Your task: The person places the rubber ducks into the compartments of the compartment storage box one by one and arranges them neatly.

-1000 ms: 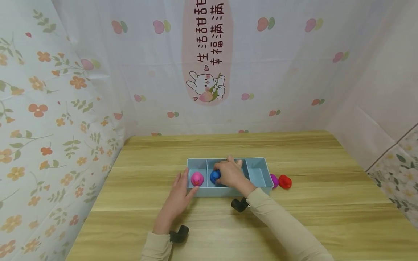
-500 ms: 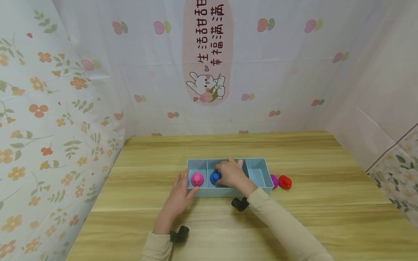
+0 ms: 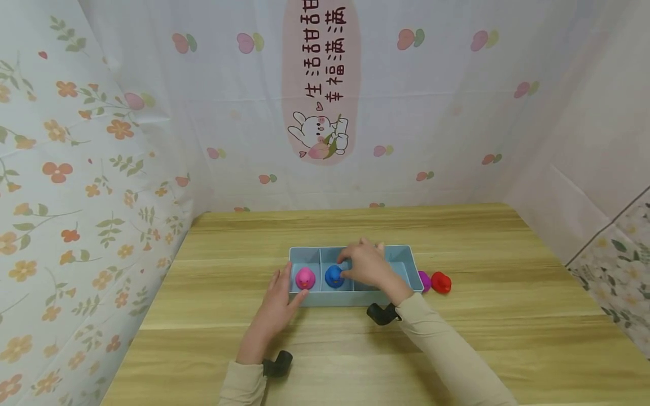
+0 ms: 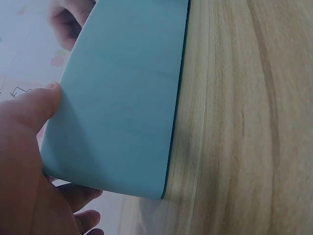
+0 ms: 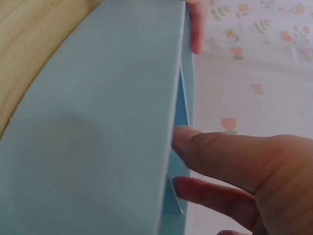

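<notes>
A light blue divided box (image 3: 325,299) lies lengthwise on the wooden table. My left hand (image 3: 276,301) rests against its left end, fingers fairly straight along the side and thumb at the front rim. In the left wrist view, the left thumb (image 4: 46,100) touches the rim near the corner. A pink rubber duck (image 3: 305,278) sits in the leftmost compartment. The blue rubber duck (image 3: 334,277) sits upright in the neighbouring one. Just right of it is my right hand (image 3: 368,264), over the box. Its thumb (image 5: 188,142) and fingers are apart with nothing seen between them.
A purple toy (image 3: 424,281), partly hidden by the box, and a red rubber duck (image 3: 441,282) lie just off the box's right end. Printed cloth (image 3: 228,186) hangs behind and beside the table. Each wrist bears a black camera mount (image 3: 278,364).
My right hand has let go of the blue duck and shifted right, so more of the duck shows. The left hand keeps its place at the box.
</notes>
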`<state>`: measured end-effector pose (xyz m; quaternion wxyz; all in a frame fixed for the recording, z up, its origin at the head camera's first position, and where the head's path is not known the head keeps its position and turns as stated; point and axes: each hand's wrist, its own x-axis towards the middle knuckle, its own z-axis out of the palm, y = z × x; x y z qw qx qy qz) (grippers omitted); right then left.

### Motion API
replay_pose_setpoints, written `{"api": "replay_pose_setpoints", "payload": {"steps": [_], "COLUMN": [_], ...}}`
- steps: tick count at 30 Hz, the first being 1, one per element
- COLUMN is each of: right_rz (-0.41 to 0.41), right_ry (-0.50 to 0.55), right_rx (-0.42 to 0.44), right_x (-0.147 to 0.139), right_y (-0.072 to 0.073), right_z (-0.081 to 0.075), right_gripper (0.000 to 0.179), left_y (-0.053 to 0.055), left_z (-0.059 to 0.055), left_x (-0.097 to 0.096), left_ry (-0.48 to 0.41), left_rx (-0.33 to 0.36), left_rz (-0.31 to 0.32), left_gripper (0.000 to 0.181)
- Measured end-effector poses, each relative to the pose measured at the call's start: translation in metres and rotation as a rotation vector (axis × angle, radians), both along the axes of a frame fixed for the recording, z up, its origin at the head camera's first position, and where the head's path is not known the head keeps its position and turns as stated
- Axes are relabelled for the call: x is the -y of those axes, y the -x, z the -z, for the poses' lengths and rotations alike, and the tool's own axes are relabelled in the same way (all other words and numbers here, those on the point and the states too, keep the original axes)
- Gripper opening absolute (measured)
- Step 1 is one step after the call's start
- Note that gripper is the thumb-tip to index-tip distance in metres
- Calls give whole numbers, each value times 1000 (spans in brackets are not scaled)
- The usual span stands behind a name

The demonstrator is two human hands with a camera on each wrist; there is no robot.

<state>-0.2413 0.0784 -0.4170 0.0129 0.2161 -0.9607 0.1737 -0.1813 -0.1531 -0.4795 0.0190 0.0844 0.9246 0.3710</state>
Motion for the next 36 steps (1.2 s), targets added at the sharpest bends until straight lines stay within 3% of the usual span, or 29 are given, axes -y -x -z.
{"api": "replay_pose_setpoints", "payload": {"steps": [6, 15, 26, 36], "right_rz": [-25, -8, -18, 35], "right_ry": [71, 112, 151, 140], "right_rx": [-39, -25, -60, -95], "right_x": [-7, -23, -42, -70], "right_y": [-1, -3, -4, -5], "right_z": [-13, -24, -27, -21], "right_gripper": [20, 20, 20, 20], "left_y": [0, 1, -1, -1], "left_z": [-3, -2, 0, -2], "left_x": [0, -4, -1, 0], "left_ry": [-12, 3, 5, 13], "left_rx": [-15, -9, -16, -12], "left_rz": [7, 1, 1, 3], "left_gripper": [79, 79, 79, 79]}}
